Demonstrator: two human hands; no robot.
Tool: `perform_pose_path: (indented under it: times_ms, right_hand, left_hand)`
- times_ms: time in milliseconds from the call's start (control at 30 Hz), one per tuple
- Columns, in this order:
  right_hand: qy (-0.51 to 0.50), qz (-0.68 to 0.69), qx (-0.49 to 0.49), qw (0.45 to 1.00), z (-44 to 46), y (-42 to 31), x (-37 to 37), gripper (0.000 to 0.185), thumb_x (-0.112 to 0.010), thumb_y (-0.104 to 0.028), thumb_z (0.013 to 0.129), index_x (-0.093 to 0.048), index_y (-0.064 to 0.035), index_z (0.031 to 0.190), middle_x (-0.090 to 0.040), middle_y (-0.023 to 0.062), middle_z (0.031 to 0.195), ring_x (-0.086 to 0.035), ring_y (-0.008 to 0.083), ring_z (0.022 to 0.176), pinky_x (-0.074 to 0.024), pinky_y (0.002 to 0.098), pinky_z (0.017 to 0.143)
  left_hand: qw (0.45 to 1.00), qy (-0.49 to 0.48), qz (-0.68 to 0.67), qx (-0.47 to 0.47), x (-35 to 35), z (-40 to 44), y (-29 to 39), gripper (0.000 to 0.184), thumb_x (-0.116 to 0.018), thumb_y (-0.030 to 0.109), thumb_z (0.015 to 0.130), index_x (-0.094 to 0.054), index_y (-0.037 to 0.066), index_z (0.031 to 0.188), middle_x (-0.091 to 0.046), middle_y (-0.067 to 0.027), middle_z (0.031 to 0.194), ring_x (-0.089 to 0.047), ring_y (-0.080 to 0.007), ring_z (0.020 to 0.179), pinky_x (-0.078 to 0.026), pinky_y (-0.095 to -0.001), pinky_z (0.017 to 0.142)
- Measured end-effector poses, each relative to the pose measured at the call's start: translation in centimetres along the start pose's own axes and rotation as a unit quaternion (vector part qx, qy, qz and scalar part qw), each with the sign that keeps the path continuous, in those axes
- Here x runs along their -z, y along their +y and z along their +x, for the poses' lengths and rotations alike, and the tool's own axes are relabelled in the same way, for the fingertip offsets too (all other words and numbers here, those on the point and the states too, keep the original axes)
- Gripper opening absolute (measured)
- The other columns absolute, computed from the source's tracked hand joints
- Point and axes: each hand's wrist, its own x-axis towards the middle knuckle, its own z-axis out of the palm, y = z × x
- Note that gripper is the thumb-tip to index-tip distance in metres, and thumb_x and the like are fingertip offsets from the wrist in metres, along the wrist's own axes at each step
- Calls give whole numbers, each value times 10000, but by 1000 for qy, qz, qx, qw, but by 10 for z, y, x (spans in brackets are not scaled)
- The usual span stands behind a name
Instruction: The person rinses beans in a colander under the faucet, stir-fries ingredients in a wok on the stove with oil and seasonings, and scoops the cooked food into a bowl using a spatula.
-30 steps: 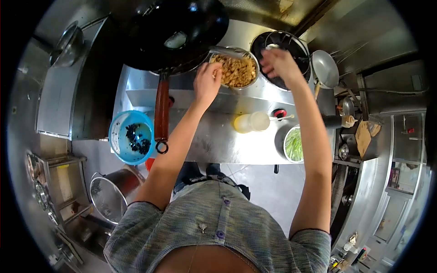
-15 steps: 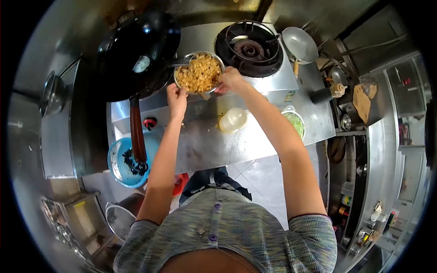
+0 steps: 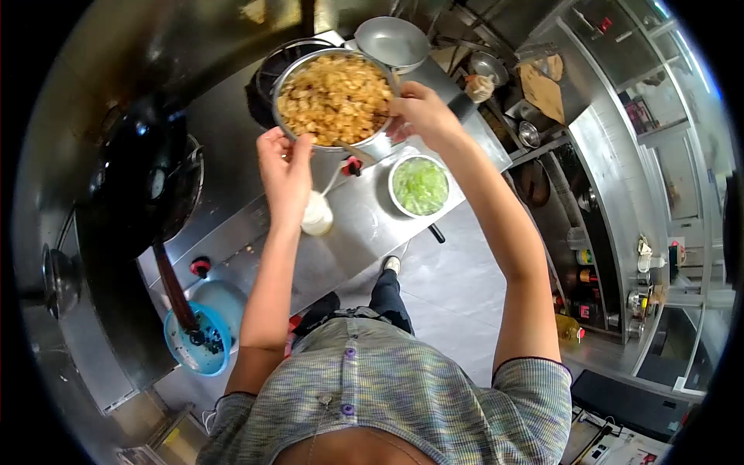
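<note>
A round metal bowl [image 3: 280, 116] full of brown chopped food [image 3: 335, 99] is raised above the stove. My left hand [image 3: 285, 167] pinches its lower left rim between thumb and fingers. At the bowl's right rim my right hand [image 3: 422, 115] is closed on the edge, its fingertips partly hidden. A wooden handle [image 3: 355, 153] sticks out below the bowl. Under my left wrist stands a white bottle [image 3: 317, 215]. To the lower right of the bowl sits a container of green sliced vegetables [image 3: 420, 186].
At the left is a black wok [image 3: 139, 178] with a brown handle over a blue basin [image 3: 213, 329]. Behind the bowl lie a burner [image 3: 267, 74] and a grey pan [image 3: 393, 43]. Shelves with bottles [image 3: 585, 275] stand at the right.
My right hand came from over the burner to the bowl's rim. Both hands have lifted the bowl and carried it right, away from the wok, as the view turned right.
</note>
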Motion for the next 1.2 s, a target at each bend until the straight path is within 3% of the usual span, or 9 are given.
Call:
perform_pose_path:
  times_ms: [467, 700, 767, 900, 1000, 1033, 1067, 1100, 1200]
  right_hand:
    - [128, -12, -92, 987, -27, 208, 303, 253, -549, -108, 765, -454, 33, 953, -555, 147, 848, -594, 210, 643, -524, 310, 526]
    - [88, -11, -126, 988, 27, 296, 335, 126, -488, -73, 757, -479, -61, 883, -559, 66, 797, -579, 187, 720, -500, 334, 594]
    - [58, -11, -113, 992, 29, 299, 338, 158, -514, -108, 773, -484, -68, 923, -566, 66, 835, -580, 190, 761, -493, 334, 610]
    - [158, -20, -65, 985, 34, 315, 367, 240, -541, -169, 806, -513, -64, 1020, -562, 46, 902, -574, 171, 729, -479, 290, 565]
    - [312, -52, 83, 945, 21, 315, 378, 229, -534, -157, 822, -512, -29, 1010, -561, 48, 848, -544, 132, 650, -455, 233, 517]
    - [371, -94, 124, 916, 14, 300, 367, 219, -527, -154, 828, -516, -16, 998, -563, 50, 827, -535, 121, 628, -448, 223, 509]
    - [381, -132, 152, 902, 0, 270, 339, 217, -524, -155, 833, -520, -8, 992, -565, 53, 812, -527, 117, 614, -441, 221, 501]
    - [391, -168, 180, 887, -15, 238, 304, 216, -522, -156, 838, -524, 0, 986, -566, 56, 798, -518, 113, 599, -434, 219, 493]
    - [306, -199, 228, 903, -32, 211, 213, 269, -499, -149, 847, -525, 32, 1045, -573, 130, 940, -542, 182, 776, -456, 261, 633]
  left_hand:
    - [951, -134, 13, 278, -284, -133, -197, 177, -557, 72, 810, -442, 4, 926, -543, -53, 719, -524, -108, 603, -441, -236, 534]
    - [921, -115, 118, 353, -305, -141, -254, 148, -528, 86, 721, -512, 8, 596, -507, -48, 514, -504, -143, 453, -399, -277, 446]
    - [969, -132, 141, 156, -293, -161, -267, 131, -517, 113, 741, -540, 16, 657, -568, -74, 649, -547, -148, 574, -428, -260, 537]
    - [828, -447, -17, 337, -181, -154, -173, 292, -467, 271, 892, -549, 5, 981, -573, -57, 842, -542, -132, 702, -437, -236, 604]
    - [824, -330, 55, 458, -40, -168, -157, 246, -489, 239, 884, -563, 21, 972, -604, -73, 889, -575, -133, 812, -485, -268, 660]
    - [894, -295, 183, 283, 25, -172, -161, 297, -462, 287, 873, -589, 26, 940, -628, -99, 825, -600, -174, 732, -478, -297, 660]
    - [717, -328, 594, 162, 73, -156, -149, 362, -401, 337, 877, -566, 28, 967, -615, -171, 868, -606, -278, 775, -480, -363, 679]
    - [774, -8, 593, 222, 128, -164, -159, 400, -349, 371, 879, -545, 25, 932, -585, -216, 857, -570, -374, 786, -452, -439, 675]
    - [743, 303, 563, 199, 249, -123, -146, 357, -414, 375, 866, -490, 38, 957, -567, -242, 911, -535, -410, 853, -422, -461, 744]
